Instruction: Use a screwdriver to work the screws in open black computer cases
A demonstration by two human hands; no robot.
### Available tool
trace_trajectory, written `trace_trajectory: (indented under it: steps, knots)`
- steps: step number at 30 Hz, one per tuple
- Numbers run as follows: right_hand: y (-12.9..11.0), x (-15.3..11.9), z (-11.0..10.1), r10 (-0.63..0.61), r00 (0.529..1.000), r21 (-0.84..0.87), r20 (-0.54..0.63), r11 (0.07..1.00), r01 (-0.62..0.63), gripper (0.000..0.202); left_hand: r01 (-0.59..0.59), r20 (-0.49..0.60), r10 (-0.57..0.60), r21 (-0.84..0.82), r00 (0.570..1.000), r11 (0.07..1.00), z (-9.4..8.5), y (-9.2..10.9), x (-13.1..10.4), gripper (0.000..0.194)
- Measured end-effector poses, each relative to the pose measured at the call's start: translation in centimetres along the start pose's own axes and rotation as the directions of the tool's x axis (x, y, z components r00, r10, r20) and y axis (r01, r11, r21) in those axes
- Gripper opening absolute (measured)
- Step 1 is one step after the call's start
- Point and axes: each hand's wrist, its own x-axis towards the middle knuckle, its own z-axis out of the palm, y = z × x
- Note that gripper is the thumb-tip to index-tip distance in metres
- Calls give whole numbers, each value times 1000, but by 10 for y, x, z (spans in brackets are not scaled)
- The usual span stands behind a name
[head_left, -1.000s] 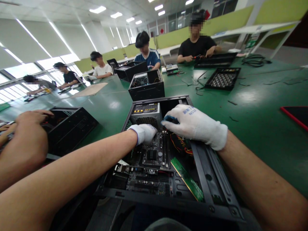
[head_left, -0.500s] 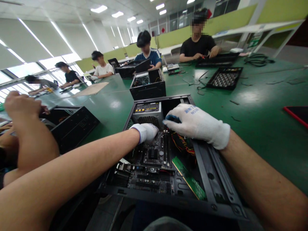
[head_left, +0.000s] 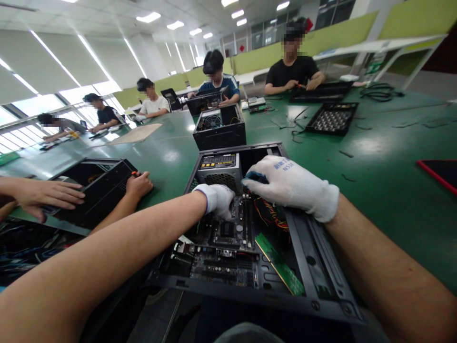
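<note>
An open black computer case (head_left: 310,257) lies in front of me with a motherboard (head_left: 227,231) inside. My left hand (head_left: 218,199), in a white glove, reaches down to the board's far end beside the grey power supply (head_left: 220,174). Its fingers are curled and their tips are hidden. Over the case's right side is my gloved right hand (head_left: 285,183), thumb and fingers bent towards each other; whatever is between them is hidden. Red, yellow and black cables (head_left: 270,213) run beneath it. A green memory stick (head_left: 279,263) lies slanted to the right of the motherboard.
A co-worker's hand (head_left: 53,194) rests by a second black case (head_left: 96,195) on the left; their other hand (head_left: 140,185) holds something orange. Another case (head_left: 219,131) stands just beyond mine. A black tray (head_left: 332,117) and loose cables (head_left: 382,90) lie on the green table (head_left: 385,147).
My left hand has shifted slightly, its fingers lower over the board. My right hand has barely moved. On the left, the co-worker's raised arm has come down and both hands are at their case.
</note>
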Motion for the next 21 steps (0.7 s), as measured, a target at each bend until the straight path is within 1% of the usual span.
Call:
trace_trajectory:
  steps: [4, 6, 9, 11, 13, 14, 15, 16, 17, 18, 19, 20, 21]
  knots:
    - [1, -1, 0, 14, 999, 3, -30, 1000, -14, 43, 21, -30, -22, -34, 999, 999, -3, -1, -2, 81]
    - [0, -1, -1, 24, 999, 26, -46, 999, -23, 43, 35, -44, -38, -54, 998, 998, -6, 0, -4, 82]
    - [-2, -2, -5, 54, 996, 89, -77, 995, -47, 41, 38, -57, -43, -96, 997, 995, -11, 2, -8, 62]
    - [-2, -9, -5, 88, 986, 126, -143, 990, -70, 41, 32, -72, -41, -131, 997, 991, -14, 3, -12, 52]
    - [0, -21, -1, 152, 957, 159, -248, 981, -115, 49, 14, -103, -32, -169, 994, 986, -18, 3, -17, 50]
    - [3, -30, 2, 209, 931, 182, -300, 970, -159, 59, 0, -124, -24, -187, 992, 982, -20, 3, -19, 50]
    - [6, -40, 7, 294, 898, 228, -328, 947, -227, 69, -16, -149, -15, -203, 989, 979, -21, 2, -22, 50]
    - [9, -52, 11, 408, 854, 293, -325, 901, -319, 77, -35, -179, -5, -218, 984, 975, -23, 2, -26, 49]
    - [12, -64, 16, 521, 802, 364, -293, 836, -410, 83, -54, -213, 4, -232, 977, 971, -24, 1, -29, 49]
    - [14, -76, 21, 606, 758, 430, -239, 766, -477, 87, -75, -250, 12, -244, 968, 967, -25, 1, -33, 47]
    - [15, -87, 25, 646, 741, 496, -184, 712, -497, 87, -96, -290, 19, -254, 957, 962, -26, 1, -37, 45]
    - [14, -97, 29, 648, 751, 564, -127, 670, -483, 84, -116, -332, 23, -262, 943, 958, -28, 1, -42, 43]
    - [11, -105, 32, 619, 781, 630, -80, 639, -441, 79, -134, -371, 26, -268, 928, 954, -29, 1, -48, 41]
